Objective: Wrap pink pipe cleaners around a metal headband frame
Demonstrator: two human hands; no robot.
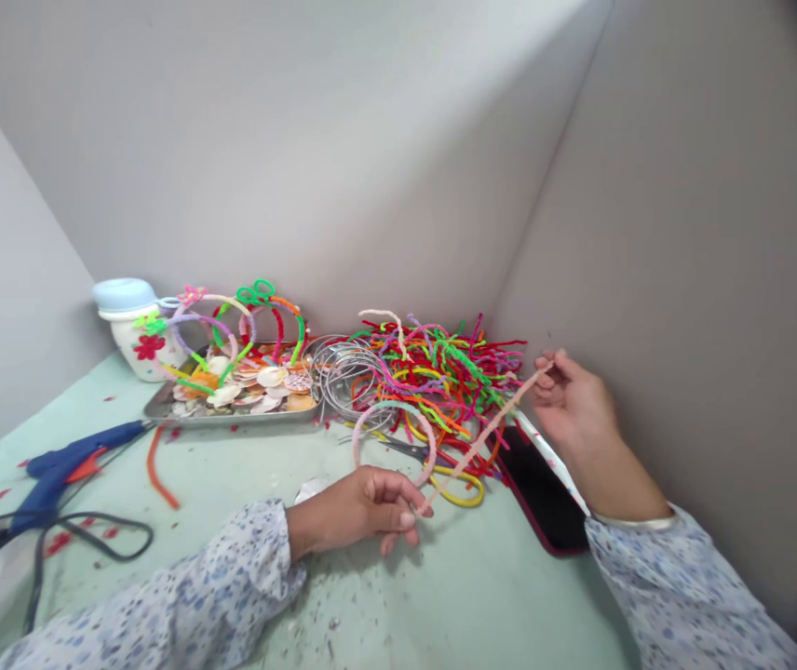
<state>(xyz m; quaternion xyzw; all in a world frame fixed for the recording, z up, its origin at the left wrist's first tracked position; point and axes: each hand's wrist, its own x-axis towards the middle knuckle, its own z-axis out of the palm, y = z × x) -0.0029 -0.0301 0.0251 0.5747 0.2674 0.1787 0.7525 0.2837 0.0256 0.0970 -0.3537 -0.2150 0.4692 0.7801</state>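
Observation:
A peach pipe cleaner (486,435) stretches on a slant between my two hands. Its lower end is pinched in the fingers of my left hand (371,509), low over the table. My right hand (575,402) grips the upper end, higher up and beside the wall. Just behind my left hand stands a headband (398,407) wrapped in pink and pale green; whether my fingers touch it I cannot tell. Scissors (465,489) with yellow handles lie under the peach strand, their blades pointing left.
Behind are a heap of colourful pipe cleaners (454,372), coiled metal hoops (343,372) and a metal tray (231,420) of shells with finished headbands. A phone (545,493) lies at right. On the left are a blue glue gun (84,451), its cable, and a white jar (140,340).

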